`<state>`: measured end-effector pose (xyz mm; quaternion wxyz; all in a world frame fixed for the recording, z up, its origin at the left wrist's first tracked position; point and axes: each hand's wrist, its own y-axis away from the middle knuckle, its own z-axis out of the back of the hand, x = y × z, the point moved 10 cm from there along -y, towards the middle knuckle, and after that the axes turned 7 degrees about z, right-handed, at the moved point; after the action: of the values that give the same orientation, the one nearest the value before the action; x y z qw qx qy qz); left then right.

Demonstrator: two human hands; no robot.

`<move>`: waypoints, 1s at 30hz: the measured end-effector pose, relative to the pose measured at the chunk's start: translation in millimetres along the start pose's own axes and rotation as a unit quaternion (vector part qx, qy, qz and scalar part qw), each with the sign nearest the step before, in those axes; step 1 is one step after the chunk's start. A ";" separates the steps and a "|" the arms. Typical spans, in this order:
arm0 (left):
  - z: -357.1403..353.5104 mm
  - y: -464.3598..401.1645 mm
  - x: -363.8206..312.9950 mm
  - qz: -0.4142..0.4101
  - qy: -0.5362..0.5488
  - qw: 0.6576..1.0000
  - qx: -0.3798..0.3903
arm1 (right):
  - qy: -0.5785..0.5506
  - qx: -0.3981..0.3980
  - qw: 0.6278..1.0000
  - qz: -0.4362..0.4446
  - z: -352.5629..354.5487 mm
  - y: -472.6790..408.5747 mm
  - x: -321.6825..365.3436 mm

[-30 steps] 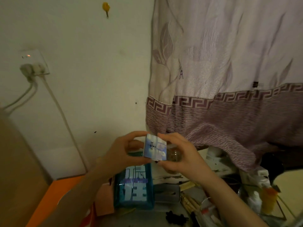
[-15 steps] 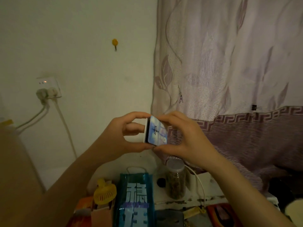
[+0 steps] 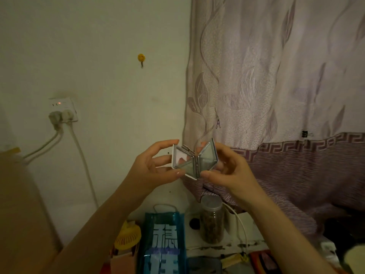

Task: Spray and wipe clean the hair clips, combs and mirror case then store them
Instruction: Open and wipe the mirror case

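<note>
Single head-worn wide-angle view, facing forward, slightly down, toward wall (image 3: 110, 80) and curtain (image 3: 276, 95). Close on both hands (image 3: 154, 169) (image 3: 231, 169) raised mid-frame; cluttered surface only at bottom edge. No second view to overlap.

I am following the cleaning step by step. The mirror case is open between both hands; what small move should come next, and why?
Probably free one hand for a spray or cloth. The mirror case is spread open in the air, the left hand on one leaf and the right hand on the other, so neither can wipe. No cloth or spray shows.
</note>
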<state>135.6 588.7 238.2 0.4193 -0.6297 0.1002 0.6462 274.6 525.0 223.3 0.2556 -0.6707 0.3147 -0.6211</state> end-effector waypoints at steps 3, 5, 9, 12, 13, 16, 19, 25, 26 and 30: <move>-2.8 -0.2 4.5 -0.001 0.013 1.000 -0.008 | -0.037 -0.020 0.998 -0.042 1.7 6.6 -14.9; -3.6 0.4 6.8 0.000 0.020 1.000 -0.011 | -0.053 -0.024 0.996 -0.065 2.0 10.1 -22.6; -1.2 1.8 8.8 -0.004 0.020 0.999 -0.025 | -0.051 -0.024 0.996 -0.075 2.5 13.2 -25.6; -1.5 2.9 10.0 -0.006 0.028 0.999 -0.018 | -0.037 -0.030 0.997 -0.063 4.9 13.2 -22.4; -1.3 3.5 10.6 -0.005 0.029 0.999 -0.016 | -0.038 -0.030 0.997 -0.060 4.9 13.0 -21.8; -0.6 4.4 14.6 0.001 0.034 0.999 0.000 | -0.052 -0.029 0.997 -0.057 3.2 13.4 -23.1; 4.0 4.6 22.3 0.015 0.056 0.998 0.003 | -0.097 -0.033 0.993 -0.061 2.1 15.6 -27.4; -0.9 5.6 40.6 0.045 0.117 0.992 0.029 | -0.276 -0.051 0.957 -0.070 -3.7 23.0 -41.7; -1.8 6.1 44.1 0.049 0.126 0.990 0.028 | -0.302 -0.061 0.949 -0.070 -4.0 24.6 -45.0; -4.6 9.6 59.9 0.065 0.156 0.985 0.022 | -0.372 -0.097 0.920 -0.075 -5.8 30.6 -59.8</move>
<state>141.2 604.6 179.7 0.3695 -0.7056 0.2188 0.5637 263.8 549.0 161.2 0.2405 -0.8964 0.2046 -0.3110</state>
